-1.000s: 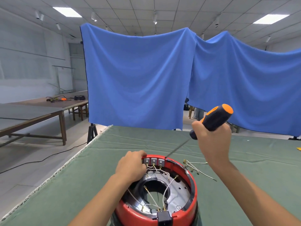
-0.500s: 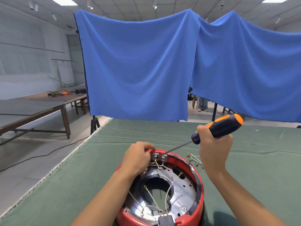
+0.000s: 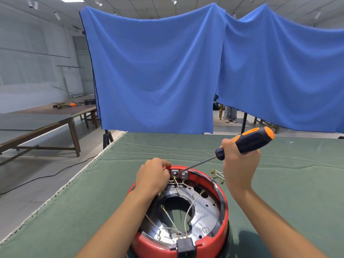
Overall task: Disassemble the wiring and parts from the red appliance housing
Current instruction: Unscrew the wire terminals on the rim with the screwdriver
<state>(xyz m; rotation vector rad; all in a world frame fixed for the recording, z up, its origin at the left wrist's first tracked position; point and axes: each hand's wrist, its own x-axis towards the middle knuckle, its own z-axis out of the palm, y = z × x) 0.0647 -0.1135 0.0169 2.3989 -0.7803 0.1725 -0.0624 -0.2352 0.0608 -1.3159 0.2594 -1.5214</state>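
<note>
The right hand (image 3: pixel 240 164) is wrapped firmly round the handle of the screwdriver (image 3: pixel 245 141), whose shaft slants down and left so that its tip meets the grey terminal blocks (image 3: pixel 178 174) on the far rim of the housing (image 3: pixel 219 233). The left hand (image 3: pixel 152 177) curls over that rim just left of the blocks, fingers bent round the edge and the wires (image 3: pixel 188 209) there; whether it pinches a wire or only steadies the rim cannot be told.

To do this step well, I judge the tip should seat squarely in the terminal before any turning or prying, with the left hand bracing the housing so that it does not rock. The thin wires look easy to kink, so each lead should be drawn out only once its terminal is loose.

The housing sits open side up near the front edge of the green cloth (image 3: pixel 93 211) covering the table. Some freed leads (image 3: pixel 216 174) lie on the cloth just to its right. Behind hang blue drapes (image 3: pixel 158 71), and a wooden table (image 3: pixel 55 116) with cables stands at the left.
</note>
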